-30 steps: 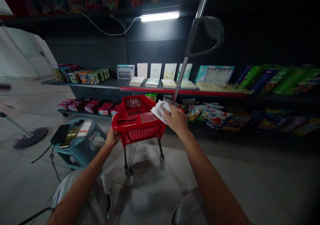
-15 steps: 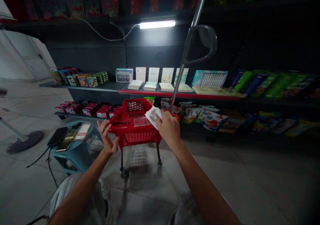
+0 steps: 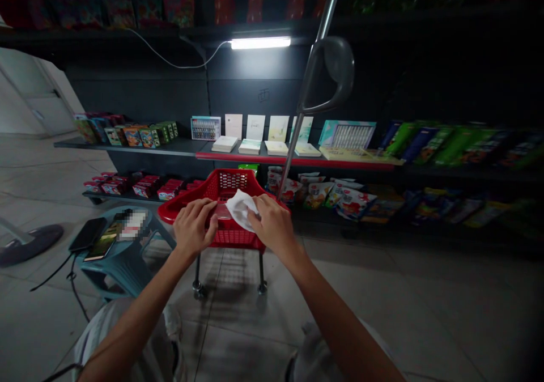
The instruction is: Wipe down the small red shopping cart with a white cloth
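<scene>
While a white cloth (image 3: 241, 210) is gripped by the right hand (image 3: 272, 223), its fingers closed over the cloth's edge, the cloth is held above the near part of a red basket (image 3: 229, 181). The left hand (image 3: 193, 226) is kept just beside the cloth, with its fingers part-curled over the basket's near side; no held item can be made out in it, and whether it grips the rim cannot be told. A clear flat piece (image 3: 221, 210) is seen inside the basket, between the hands. The basket is carried on thin metal legs with casters (image 3: 198, 287) and stands on a tiled floor (image 3: 242, 348). A metal pole (image 3: 288, 161) with a dark curved handle (image 3: 327, 76) rises behind it, to the right.

To the left, a teal stool (image 3: 123, 271) is placed, with a phone (image 3: 88, 233) and a blurred item (image 3: 133, 224) lying on it. A fan base (image 3: 25, 245) is seen farther left on the floor. Snack packets (image 3: 335, 196) are stocked low on the right. Behind these, cards and booklets are displayed on a red-edged shelf (image 3: 348, 165), and a strip light (image 3: 260, 42) is mounted above.
</scene>
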The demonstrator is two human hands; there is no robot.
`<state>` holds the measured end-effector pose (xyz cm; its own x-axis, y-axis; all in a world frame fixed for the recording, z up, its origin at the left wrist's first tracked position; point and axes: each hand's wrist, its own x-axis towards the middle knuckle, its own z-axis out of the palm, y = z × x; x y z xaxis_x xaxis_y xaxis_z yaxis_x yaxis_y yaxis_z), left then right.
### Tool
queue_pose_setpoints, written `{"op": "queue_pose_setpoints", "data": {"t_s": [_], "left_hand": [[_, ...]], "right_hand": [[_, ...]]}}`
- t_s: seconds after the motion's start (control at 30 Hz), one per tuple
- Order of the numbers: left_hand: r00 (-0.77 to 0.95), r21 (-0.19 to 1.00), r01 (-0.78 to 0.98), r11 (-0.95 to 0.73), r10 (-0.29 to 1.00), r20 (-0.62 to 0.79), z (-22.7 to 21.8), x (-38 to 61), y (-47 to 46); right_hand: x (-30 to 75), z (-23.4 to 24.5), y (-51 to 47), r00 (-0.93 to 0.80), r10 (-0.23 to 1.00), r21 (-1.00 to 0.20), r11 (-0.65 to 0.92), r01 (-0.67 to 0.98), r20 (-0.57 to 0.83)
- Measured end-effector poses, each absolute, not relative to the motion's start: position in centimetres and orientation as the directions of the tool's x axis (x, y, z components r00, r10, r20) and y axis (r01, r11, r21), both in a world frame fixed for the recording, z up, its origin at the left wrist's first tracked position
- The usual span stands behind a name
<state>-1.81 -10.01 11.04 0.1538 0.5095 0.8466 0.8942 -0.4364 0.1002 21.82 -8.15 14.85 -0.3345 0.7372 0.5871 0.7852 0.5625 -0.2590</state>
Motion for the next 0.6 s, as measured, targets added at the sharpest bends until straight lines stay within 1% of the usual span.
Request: {"op": "queue_pose_setpoints", "data": {"t_s": [0.17,0.27,0.33,0.43,0.6], "left_hand": [[0.166,0.076,0.882,-0.466,0.457,0.874,10.2,-5.3,-9.0],[0.135,0.097,0.875,-0.475,0.431,0.892,10.2,-6.8,-8.7],[0.123,0.12,0.858,-0.499,0.427,0.896,10.2,-7.5,-8.6],[0.072,0.186,0.84,-0.511,0.443,0.893,10.0,-8.3,-8.4],[-0.121,0.348,0.833,-0.429,0.474,0.872,9.3,-9.0,-7.9]], "right_hand": [[23.7,14.5,-7.9,-0.501,0.639,-0.322,0.748,0.58,0.584],[24.7,13.7,-7.5,-0.498,0.584,-0.36,0.802,0.476,0.641],[25.0,13.1,-7.3,-0.485,0.552,-0.352,0.824,0.444,0.679],[24.9,12.6,-7.4,-0.476,0.517,-0.314,0.84,0.443,0.711],[23.8,12.0,-7.3,-0.489,0.463,-0.305,0.878,0.37,0.739]]}}
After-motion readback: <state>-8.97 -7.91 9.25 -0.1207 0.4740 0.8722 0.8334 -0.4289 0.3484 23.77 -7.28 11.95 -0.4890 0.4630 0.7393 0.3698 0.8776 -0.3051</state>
